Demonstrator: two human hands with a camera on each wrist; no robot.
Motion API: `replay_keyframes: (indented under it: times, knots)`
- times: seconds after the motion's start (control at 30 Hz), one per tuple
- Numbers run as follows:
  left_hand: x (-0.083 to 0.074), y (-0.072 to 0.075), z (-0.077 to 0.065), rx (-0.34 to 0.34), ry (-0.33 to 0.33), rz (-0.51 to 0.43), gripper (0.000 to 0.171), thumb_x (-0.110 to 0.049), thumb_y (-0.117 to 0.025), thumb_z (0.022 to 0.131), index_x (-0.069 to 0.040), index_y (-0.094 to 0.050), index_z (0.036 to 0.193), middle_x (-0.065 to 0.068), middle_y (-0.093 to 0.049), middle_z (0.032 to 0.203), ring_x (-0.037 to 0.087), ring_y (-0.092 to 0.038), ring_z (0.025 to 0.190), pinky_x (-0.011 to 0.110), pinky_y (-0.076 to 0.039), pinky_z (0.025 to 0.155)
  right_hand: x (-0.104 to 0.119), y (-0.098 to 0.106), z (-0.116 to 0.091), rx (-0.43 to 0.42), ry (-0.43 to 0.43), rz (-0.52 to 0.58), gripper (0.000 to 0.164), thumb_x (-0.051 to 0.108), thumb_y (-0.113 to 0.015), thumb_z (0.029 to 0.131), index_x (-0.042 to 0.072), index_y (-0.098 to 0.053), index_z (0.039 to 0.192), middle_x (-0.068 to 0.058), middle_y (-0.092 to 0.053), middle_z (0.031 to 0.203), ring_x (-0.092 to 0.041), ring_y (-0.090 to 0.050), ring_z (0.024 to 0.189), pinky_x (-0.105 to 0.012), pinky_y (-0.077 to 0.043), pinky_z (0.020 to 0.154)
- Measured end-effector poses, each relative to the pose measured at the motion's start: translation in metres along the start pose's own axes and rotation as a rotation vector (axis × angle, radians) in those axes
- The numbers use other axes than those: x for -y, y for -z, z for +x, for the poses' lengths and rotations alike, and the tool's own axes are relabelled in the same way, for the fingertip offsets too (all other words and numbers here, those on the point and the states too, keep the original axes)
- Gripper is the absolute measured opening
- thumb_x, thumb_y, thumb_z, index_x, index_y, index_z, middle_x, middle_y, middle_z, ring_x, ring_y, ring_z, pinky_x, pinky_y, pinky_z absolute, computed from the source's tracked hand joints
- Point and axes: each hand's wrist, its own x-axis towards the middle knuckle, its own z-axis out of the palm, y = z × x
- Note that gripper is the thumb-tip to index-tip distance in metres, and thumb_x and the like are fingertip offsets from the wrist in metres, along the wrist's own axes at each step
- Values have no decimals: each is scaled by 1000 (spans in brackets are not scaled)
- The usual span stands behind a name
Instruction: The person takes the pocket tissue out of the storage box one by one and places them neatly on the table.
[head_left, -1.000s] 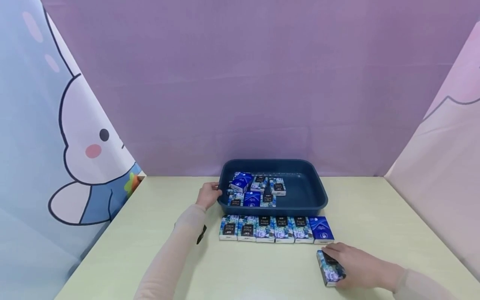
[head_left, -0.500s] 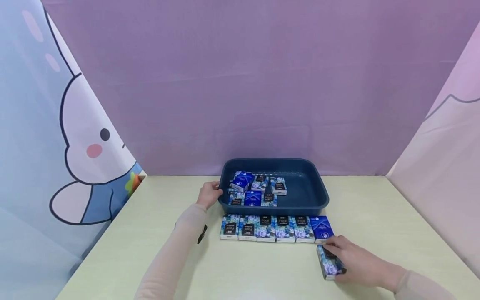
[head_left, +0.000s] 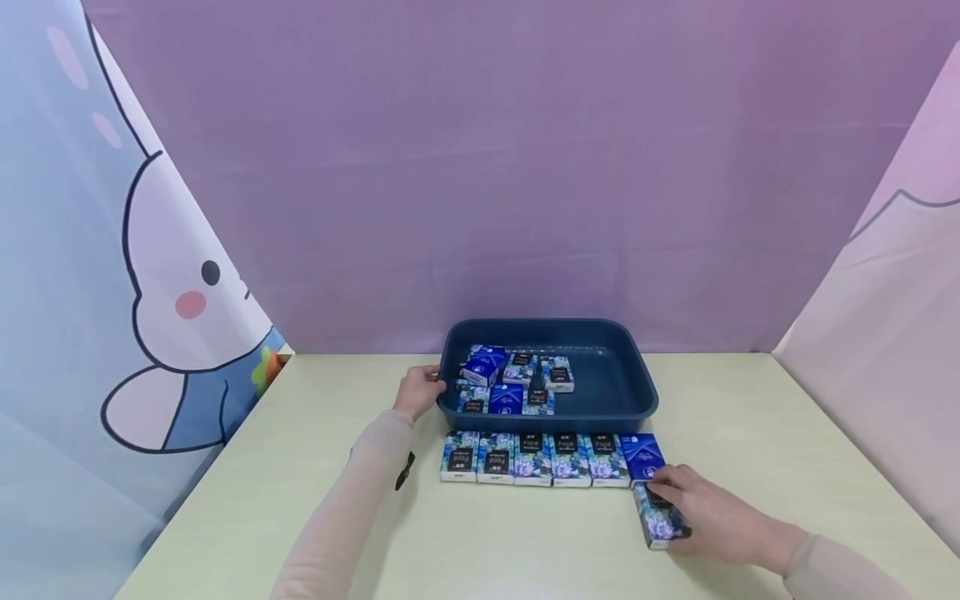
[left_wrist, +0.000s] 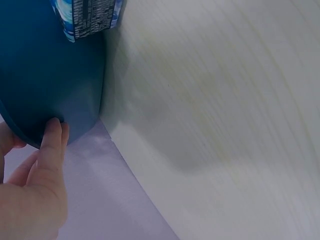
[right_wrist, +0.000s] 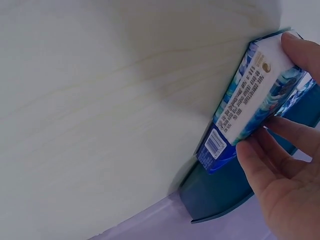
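Note:
My left hand (head_left: 418,392) grips the left rim of a dark blue tray (head_left: 600,421); in the left wrist view the fingers (left_wrist: 51,142) lie over its edge. Several small tissue packs lie inside, floral ones and plain blue ones (head_left: 486,364). In front of the tray runs a row of tissue packs, mostly floral (head_left: 532,461), with a blue tissue pack (head_left: 641,454) at its right end. My right hand (head_left: 716,518) holds a floral tissue pack (head_left: 658,521) by its ends, slightly slanted, just in front of the blue one. Its label is partly hidden by fingers.
A pale yellow table (head_left: 525,550) bears everything. The purple backdrop (head_left: 547,183) rises right behind the tray, with printed cloths at the left and right sides. A small black strip (head_left: 405,471) shows beside the left sleeve.
My right hand has moved the floral tissue pack forward, away from me, up to the blue pack at the row's right end. The left hand stays on the tray rim.

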Motion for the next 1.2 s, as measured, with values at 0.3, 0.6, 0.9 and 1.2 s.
replay_keyframes:
  times: [0.3,0.6,0.9,1.2]
  knots:
    - [0,0,1,-1,-12,8,43,-7,-51,88,-2,-50,130,21,-58,121,31,-60,107,43,-48,92,-1,3,1,10,-11,27,69,33,-79,65,-6,-57,117,-17,-51,120,-29,-51,107,-45,-48,88]
    - [-1,-1,0,-2,-12,12,43,-6,-51,87,-1,-50,130,21,-58,121,32,-59,108,42,-49,91,-2,2,2,-17,20,8,68,33,-79,65,-6,-58,116,-16,-52,118,-27,-52,105,-43,-49,87]
    - [-1,0,-1,6,-15,19,43,-7,-51,88,0,-48,131,22,-57,123,32,-58,109,43,-48,92,-3,1,3,-14,21,14,67,32,-79,65,-6,-58,116,-16,-52,118,-28,-52,105,-44,-49,87]
    - [0,0,0,4,-5,15,44,-6,-52,87,-1,-49,130,21,-57,122,32,-58,109,43,-48,92,-3,0,5,15,10,11,69,32,-79,65,-7,-57,118,-18,-51,120,-29,-51,107,-45,-48,88]
